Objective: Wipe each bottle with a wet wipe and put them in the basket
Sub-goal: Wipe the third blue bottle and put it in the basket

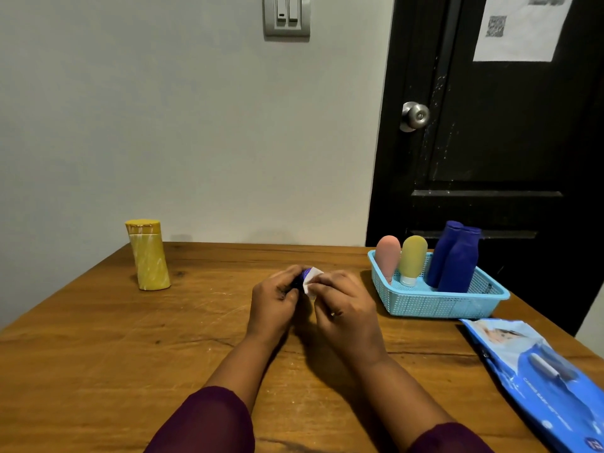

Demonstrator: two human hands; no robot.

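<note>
My left hand (273,299) grips a small dark-blue bottle (305,275) over the middle of the wooden table (98,354); only its top shows between my fingers. My right hand (343,302) pinches a white wet wipe (310,282) against that bottle. A yellow bottle (148,255) stands upright at the table's far left. The light-blue basket (434,302) at the right holds a pink bottle (388,258), a yellow-green bottle (413,259) and two tall dark-blue bottles (454,259).
A blue pack of wet wipes (539,377) lies at the table's right front edge. Behind the table are a grey wall with a light switch (287,15) and a black door (490,142) with a metal knob (415,116).
</note>
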